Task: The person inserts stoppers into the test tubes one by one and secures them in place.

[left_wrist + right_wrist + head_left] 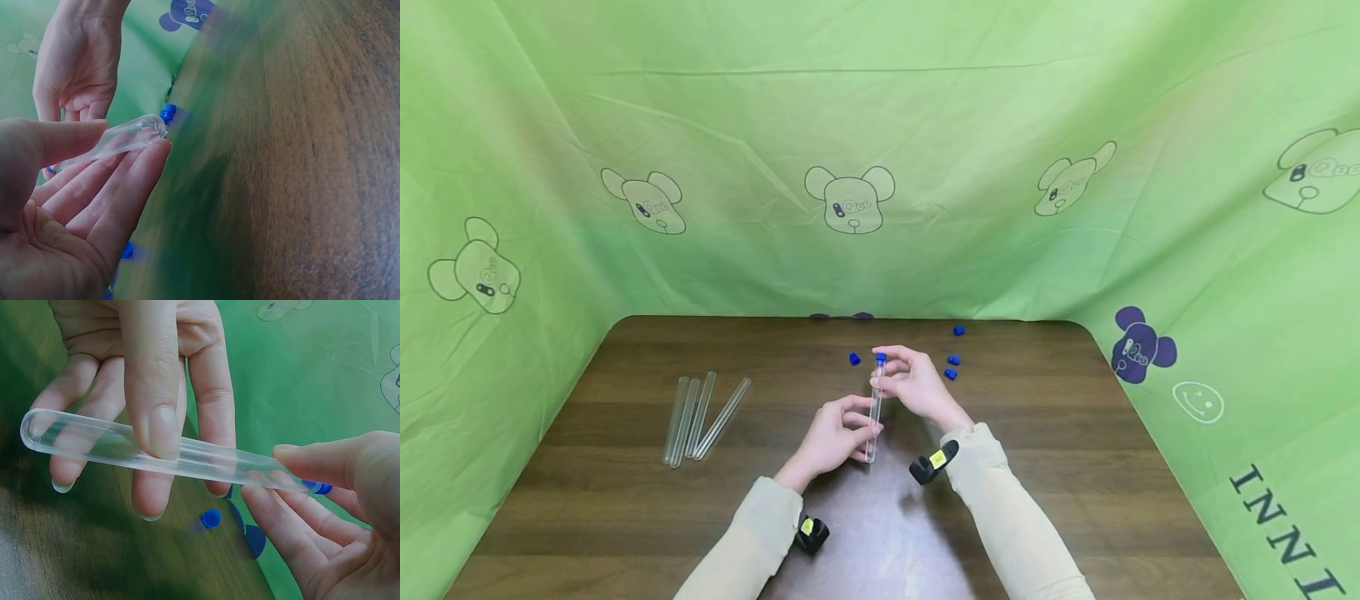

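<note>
A clear test tube with a blue cap in its mouth is held above the table, cap end up. My left hand pinches the tube's lower part between thumb and fingers, its rounded bottom sticking out below. Near the top, my right hand grips the tube just under the cap, thumb on one side and fingers on the other. In the right wrist view the cap shows by the right hand's fingers, partly hidden by them.
Several clear test tubes lie side by side on the left of the brown table. One loose blue cap lies behind the hands; three more blue caps are at the back right. Green printed cloth hangs around the table.
</note>
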The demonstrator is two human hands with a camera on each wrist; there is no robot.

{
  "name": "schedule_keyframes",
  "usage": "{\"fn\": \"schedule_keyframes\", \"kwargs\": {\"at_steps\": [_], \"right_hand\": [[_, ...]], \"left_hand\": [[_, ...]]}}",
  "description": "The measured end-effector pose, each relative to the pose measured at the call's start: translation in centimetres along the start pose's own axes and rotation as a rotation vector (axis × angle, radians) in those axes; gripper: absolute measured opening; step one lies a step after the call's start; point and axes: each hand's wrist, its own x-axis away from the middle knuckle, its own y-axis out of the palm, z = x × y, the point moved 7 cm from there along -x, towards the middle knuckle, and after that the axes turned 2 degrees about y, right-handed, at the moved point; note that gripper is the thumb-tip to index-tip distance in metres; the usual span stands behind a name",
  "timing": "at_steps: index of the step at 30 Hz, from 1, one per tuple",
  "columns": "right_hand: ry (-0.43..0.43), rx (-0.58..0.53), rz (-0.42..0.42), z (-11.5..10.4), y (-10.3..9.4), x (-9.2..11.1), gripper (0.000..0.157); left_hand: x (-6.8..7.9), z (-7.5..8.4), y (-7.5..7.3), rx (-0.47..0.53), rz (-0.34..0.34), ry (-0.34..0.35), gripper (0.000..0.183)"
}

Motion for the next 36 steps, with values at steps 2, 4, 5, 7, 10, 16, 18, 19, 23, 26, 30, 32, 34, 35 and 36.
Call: {"fn": "schedule_keyframes", "kwargs": {"at_steps": [2, 4, 5, 7, 10, 16, 18, 19, 23, 26, 30, 32, 34, 35, 36], "right_hand": [[0.003, -0.009, 0.004, 0.0, 0.01, -0.02, 0.05], [-0.001, -0.015, 0.004, -0.06, 0.01, -0.04, 0.05], [-0.003, -0.014, 0.005, -0.12, 0.01, -0.05, 0.05], [-0.009, -0.012, 0.008, -0.23, 0.01, -0.06, 0.05], [-0.017, -0.012, 0.009, -0.31, 0.01, -0.07, 0.05], [-0.021, -0.015, 0.0, -0.24, 0.08, -0.15, 0.049], [-0.018, -0.016, 0.003, -0.21, 0.11, -0.2, 0.049], [-0.018, -0.016, 0.005, -0.2, 0.13, -0.22, 0.049], [-0.019, -0.006, 0.009, -0.28, 0.22, -0.28, 0.049], [-0.015, 0.005, 0.009, -0.36, 0.25, -0.32, 0.048], [-0.007, 0.009, 0.013, -0.45, 0.2, -0.32, 0.049], [-0.001, 0.004, 0.021, -0.47, 0.12, -0.29, 0.049], [0.003, -0.003, 0.026, -0.43, 0.04, -0.27, 0.049], [0.004, -0.006, 0.029, -0.42, 0.0, -0.25, 0.049], [0.006, -0.012, 0.033, -0.37, -0.04, -0.25, 0.049]], "left_hand": [[-0.01, -0.02, -0.04, -0.001, -0.001, 0.0, 0.041], [-0.08, -0.03, -0.09, -0.002, 0.0, 0.003, 0.041], [-0.13, -0.03, -0.12, -0.001, 0.0, 0.005, 0.041], [-0.21, 0.03, -0.17, -0.005, 0.003, 0.009, 0.041], [-0.24, 0.14, -0.22, -0.008, 0.004, 0.011, 0.041], [-0.2, 0.23, -0.22, -0.01, 0.003, 0.004, 0.04], [-0.21, 0.18, -0.24, -0.009, 0.004, 0.003, 0.04], [-0.22, 0.16, -0.26, -0.008, 0.005, 0.003, 0.04], [-0.3, -0.01, -0.34, -0.006, 0.011, 0.0, 0.04], [-0.35, -0.12, -0.42, -0.007, 0.017, -0.002, 0.04], [-0.38, -0.11, -0.42, -0.007, 0.018, -0.002, 0.04], [-0.4, -0.07, -0.36, -0.007, 0.016, 0.0, 0.04], [-0.4, 0.0, -0.3, -0.006, 0.015, 0.0, 0.041], [-0.4, 0.01, -0.27, -0.005, 0.015, -0.001, 0.041], [-0.4, 0.05, -0.24, -0.004, 0.014, 0.0, 0.041]]}}
